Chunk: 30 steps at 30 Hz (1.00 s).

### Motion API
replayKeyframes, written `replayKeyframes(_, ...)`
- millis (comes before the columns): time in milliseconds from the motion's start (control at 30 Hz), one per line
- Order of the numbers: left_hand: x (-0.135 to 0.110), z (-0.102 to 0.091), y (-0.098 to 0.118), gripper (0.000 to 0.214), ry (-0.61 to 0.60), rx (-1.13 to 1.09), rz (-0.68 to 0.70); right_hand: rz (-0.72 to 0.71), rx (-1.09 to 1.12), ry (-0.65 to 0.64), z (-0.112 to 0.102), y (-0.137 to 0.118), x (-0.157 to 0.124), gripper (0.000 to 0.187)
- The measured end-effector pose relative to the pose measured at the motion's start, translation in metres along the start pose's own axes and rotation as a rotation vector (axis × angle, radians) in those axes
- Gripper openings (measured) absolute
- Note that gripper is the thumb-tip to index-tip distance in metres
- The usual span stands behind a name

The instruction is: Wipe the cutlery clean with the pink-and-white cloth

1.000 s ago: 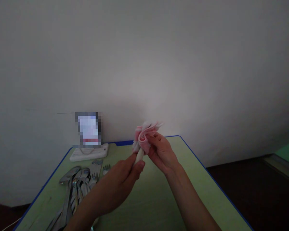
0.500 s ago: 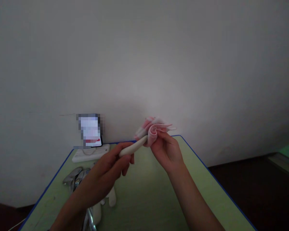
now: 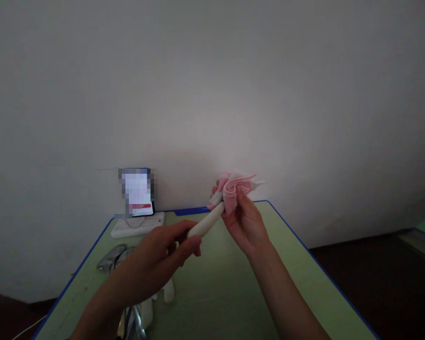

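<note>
My left hand (image 3: pixel 163 257) grips the near end of a smooth, slightly curved white handle (image 3: pixel 207 222) between thumb and fingers. The handle slants up to the right, and its far end disappears inside a folded pink and white cloth (image 3: pixel 230 193). My right hand (image 3: pixel 248 229) is closed around that cloth, pressing it about the hidden end. What the handle belongs to cannot be seen. Both hands are above the green table (image 3: pixel 219 293).
Shiny metal utensils (image 3: pixel 113 257), some with white handles, lie at the left, partly hidden by my left arm. Behind them a lit phone or tablet (image 3: pixel 138 193) stands by a white power strip (image 3: pixel 138 224). A pale wall (image 3: pixel 212 94) rises behind the table.
The handle and cloth have shifted slightly right, and the handle points up a little more steeply. More fingers of my right hand show behind the cloth.
</note>
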<state>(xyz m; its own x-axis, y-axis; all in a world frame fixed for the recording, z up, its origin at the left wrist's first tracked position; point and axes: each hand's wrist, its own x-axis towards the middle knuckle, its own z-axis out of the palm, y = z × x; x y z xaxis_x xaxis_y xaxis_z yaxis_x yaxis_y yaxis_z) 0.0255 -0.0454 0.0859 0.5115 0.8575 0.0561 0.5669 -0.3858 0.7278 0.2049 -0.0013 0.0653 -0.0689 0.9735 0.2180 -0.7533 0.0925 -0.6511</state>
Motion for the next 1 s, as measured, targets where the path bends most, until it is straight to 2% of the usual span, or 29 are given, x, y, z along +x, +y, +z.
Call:
replayKeyframes(200,0.000,0.001,0.003,0.034,-0.045,0.066,0.060,-0.069,-0.015,0.175,0.008,0.014,-0.003,0.023)
replayKeyframes(367,0.000,0.007,0.011,0.036,-0.076,0.159,0.049,0.024,0.052,0.352,0.013,0.032,-0.005,0.019)
replayKeyframes(467,-0.002,0.007,0.008,0.040,-0.060,0.217,-0.021,0.052,0.060,0.374,0.014,0.035,-0.006,0.019)
replayKeyframes(600,0.000,0.010,0.001,0.038,-0.042,0.282,-0.055,0.038,-0.004,0.300,0.013,0.032,-0.008,0.024)
replayKeyframes(733,0.001,0.012,-0.002,0.039,0.011,0.293,-0.021,0.053,-0.140,0.217,0.008,0.026,-0.008,0.031)
replayKeyframes(1000,-0.011,-0.014,-0.007,0.039,0.085,0.126,0.059,0.084,-0.574,-0.107,-0.011,-0.001,-0.007,0.028)
